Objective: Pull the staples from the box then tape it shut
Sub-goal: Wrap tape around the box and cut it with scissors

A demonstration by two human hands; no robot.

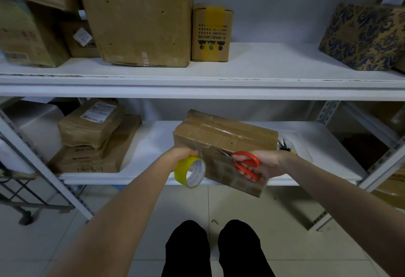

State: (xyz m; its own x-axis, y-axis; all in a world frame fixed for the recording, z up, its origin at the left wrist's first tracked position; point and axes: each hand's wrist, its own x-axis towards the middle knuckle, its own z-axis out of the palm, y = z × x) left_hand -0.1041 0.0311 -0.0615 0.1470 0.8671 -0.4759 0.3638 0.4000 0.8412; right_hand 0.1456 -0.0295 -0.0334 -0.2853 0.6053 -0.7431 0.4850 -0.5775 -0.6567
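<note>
Brown cardboard, glossy with clear tape, marks the box (225, 132) at the centre of the frame. It is set on the lower shelf (153, 138), with its near end tilted out past the shelf edge.

A yellow tape roll (190, 175) is gripped by the left hand (184, 153), whose fingers are curled over the rim, just left of the box's near face. A thin strand of tape appears to be drawn from the roll onto the box's near corner, though glare makes this uncertain.

Red-handled scissors (245, 164) are held in the right hand (266, 165), with the fingers threaded through the loops. The blades are pointed up and left toward that strand. Whether they are touching it cannot be told.

No staples can be made out on the visible faces, though staples would be too small to be seen here. A dark tool with yellow grips (285, 146), probably pliers, lies untouched on the shelf just right of the box. From this the staple-pulling stage is judged to be finished.

Bands of tape are seen across the top and over the front edge, so the sealing is judged to be far along. What seems left is for the strand to be cut and the loose end pressed down. Further strips may be needed on faces hidden from view.
</note>
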